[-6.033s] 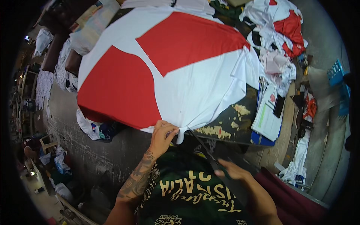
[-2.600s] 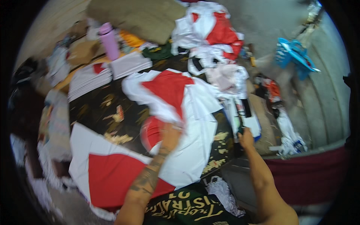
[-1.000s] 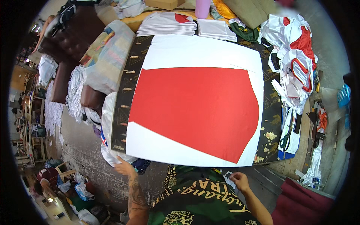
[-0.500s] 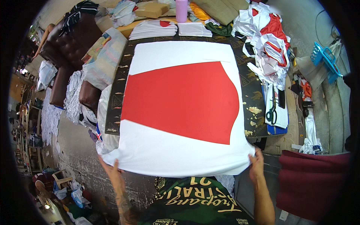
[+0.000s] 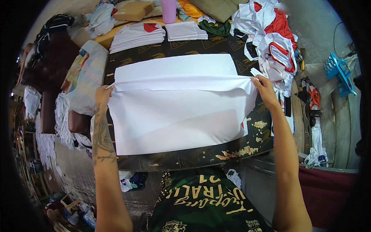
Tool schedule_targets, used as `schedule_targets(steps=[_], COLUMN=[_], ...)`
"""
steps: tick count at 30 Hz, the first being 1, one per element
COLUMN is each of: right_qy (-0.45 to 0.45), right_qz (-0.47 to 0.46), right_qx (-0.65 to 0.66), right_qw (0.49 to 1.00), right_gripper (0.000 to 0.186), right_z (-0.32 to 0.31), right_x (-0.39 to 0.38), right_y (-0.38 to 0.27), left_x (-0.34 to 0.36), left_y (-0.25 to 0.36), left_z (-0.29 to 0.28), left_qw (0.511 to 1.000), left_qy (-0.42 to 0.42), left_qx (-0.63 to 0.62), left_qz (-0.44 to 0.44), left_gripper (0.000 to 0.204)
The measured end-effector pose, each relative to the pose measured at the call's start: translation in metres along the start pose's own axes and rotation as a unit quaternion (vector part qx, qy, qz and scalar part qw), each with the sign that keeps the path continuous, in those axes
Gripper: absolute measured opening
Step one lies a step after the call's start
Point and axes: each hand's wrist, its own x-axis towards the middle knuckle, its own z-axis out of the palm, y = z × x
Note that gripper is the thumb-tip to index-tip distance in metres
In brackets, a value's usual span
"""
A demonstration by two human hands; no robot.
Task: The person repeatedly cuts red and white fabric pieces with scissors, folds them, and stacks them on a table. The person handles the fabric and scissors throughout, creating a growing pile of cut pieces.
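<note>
Pinching white cloth point(image 5: 166, 120), folded over on dark table point(image 5: 185, 159), at left edge with left hand point(image 5: 102, 96) and right edge with right hand point(image 5: 266, 92), short of folded stack point(image 5: 135, 38) at far left

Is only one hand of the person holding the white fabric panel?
No, the left hand grips the white fabric panel at its left side and the right hand at its right side.

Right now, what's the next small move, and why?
Probably lower the held edge of the white cloth onto its far part and smooth it: the left hand and right hand pinch it at either side, it creases near the right hand, and a far strip shows beyond.
</note>
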Motion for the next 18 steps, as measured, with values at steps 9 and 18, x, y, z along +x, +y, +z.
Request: schedule_targets(steps=[9,18], right_qy=[0.096,0.091], right_qz=[0.051,0.116], right_qx=[-0.034,-0.125], right_qw=[0.994,0.981], right_gripper=[0.039,0.041], right_z=[0.090,0.117], right_x=[0.120,0.191], right_y=[0.091,0.100], left_x=[0.101,0.136], left_y=[-0.021,0.017], left_z=[0.086,0.085], left_qw=[0.982,0.990], left_qy=[0.045,0.019], left_qx=[0.165,0.140], left_qz=[0.079,0.002], left_gripper=[0.048,0.044])
